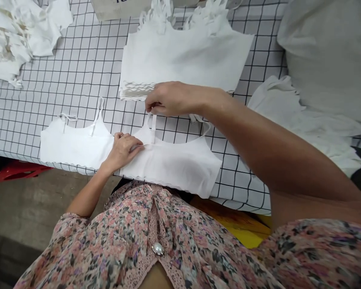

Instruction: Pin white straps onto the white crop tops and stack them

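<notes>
Fingers (149,106) pinch the thin strap (153,128) of a white scalloped camisole (174,164).

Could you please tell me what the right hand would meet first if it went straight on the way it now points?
The right hand would probably meet the shoulder strap of the leftmost white camisole, though depth is unclear.

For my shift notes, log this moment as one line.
left hand: on white scalloped camisole | right hand: pinching its strap | beyond: stacked scalloped fabric
</notes>
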Demonstrator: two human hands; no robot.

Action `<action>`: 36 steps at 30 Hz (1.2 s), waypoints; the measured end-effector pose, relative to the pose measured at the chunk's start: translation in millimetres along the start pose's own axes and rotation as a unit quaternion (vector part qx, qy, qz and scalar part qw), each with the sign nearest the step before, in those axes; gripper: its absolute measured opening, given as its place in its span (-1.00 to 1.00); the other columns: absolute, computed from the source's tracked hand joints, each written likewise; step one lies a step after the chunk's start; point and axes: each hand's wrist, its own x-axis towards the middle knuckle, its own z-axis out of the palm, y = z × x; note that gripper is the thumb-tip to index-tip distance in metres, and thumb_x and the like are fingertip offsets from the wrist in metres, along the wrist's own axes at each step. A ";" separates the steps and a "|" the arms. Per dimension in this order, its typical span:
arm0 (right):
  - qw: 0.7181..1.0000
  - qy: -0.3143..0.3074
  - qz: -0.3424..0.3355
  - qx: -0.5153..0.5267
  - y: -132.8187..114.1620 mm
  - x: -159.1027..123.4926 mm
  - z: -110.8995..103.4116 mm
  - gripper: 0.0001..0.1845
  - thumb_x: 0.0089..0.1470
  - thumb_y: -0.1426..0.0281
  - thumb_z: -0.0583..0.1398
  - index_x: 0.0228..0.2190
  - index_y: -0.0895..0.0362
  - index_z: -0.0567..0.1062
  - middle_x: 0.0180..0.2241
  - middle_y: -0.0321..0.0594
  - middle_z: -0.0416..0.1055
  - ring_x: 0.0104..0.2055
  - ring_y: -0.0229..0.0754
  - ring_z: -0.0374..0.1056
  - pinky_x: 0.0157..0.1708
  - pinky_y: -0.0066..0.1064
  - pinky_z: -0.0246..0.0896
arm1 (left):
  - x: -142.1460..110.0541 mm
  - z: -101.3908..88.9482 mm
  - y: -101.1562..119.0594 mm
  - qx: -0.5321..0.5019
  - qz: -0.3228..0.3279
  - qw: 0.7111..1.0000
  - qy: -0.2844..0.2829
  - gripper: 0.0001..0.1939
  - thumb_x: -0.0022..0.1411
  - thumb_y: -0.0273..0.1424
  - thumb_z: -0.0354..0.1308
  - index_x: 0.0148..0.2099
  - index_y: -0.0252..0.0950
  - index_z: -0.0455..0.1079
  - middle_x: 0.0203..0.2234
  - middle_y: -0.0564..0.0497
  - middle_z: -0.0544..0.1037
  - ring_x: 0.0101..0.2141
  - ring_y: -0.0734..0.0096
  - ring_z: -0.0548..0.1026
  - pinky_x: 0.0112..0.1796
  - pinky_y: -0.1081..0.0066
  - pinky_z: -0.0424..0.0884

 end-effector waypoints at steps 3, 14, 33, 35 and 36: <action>1.000 -0.013 -0.018 -0.006 -4.4 5.2 -10.2 -0.76 0.30 0.36 0.18 -0.30 0.08 0.66 -0.29 -0.19 0.58 -0.13 -0.13 0.44 -0.16 -0.25 0.27 | -1.6 -1.3 -4.7 0.009 0.002 1.000 0.010 -0.78 0.54 -0.24 0.18 -0.12 -0.23 0.57 -0.26 0.02 0.72 -0.24 0.28 0.54 0.04 0.14 0.17; 0.994 0.086 0.042 -0.054 -55.0 -63.6 -1.2 -0.70 0.38 0.45 0.11 -0.01 0.16 0.60 -0.01 -0.03 0.57 -0.02 -0.03 0.50 -0.19 -0.24 0.35 | -19.5 -8.6 -1.6 0.099 0.000 0.983 0.155 -0.77 0.43 -0.19 0.33 0.02 -0.18 0.54 -0.12 -0.07 0.56 -0.07 0.17 0.50 -0.03 0.17 0.30; 0.945 0.262 0.160 -0.109 -130.9 -295.4 98.4 -0.87 0.32 0.45 0.22 -0.28 0.03 0.57 -0.28 -0.22 0.56 -0.19 -0.09 0.40 0.14 0.02 0.33 | -85.4 -10.5 -2.1 0.058 0.097 0.992 0.055 -0.89 0.47 -0.45 0.17 -0.06 -0.16 0.51 -0.11 -0.12 0.66 -0.09 0.16 0.60 -0.08 0.09 0.51; 0.945 0.271 0.155 -0.099 -130.2 -298.7 100.1 -0.93 0.29 0.42 0.25 -0.24 0.03 0.57 -0.26 -0.19 0.56 -0.16 -0.05 0.40 0.12 0.05 0.33 | -86.3 -10.6 -1.4 0.056 0.099 0.992 0.060 -0.91 0.47 -0.40 0.20 -0.02 -0.18 0.50 -0.08 -0.15 0.65 -0.07 0.15 0.59 -0.06 0.08 0.50; 0.945 0.272 0.153 -0.101 -130.7 -299.9 100.6 -0.94 0.27 0.40 0.28 -0.20 0.03 0.58 -0.23 -0.17 0.57 -0.14 -0.03 0.40 0.11 0.06 0.33 | -86.8 -11.0 -1.2 0.052 0.097 0.992 0.057 -0.90 0.47 -0.37 0.23 0.00 -0.18 0.49 -0.06 -0.16 0.64 -0.06 0.14 0.59 -0.05 0.08 0.50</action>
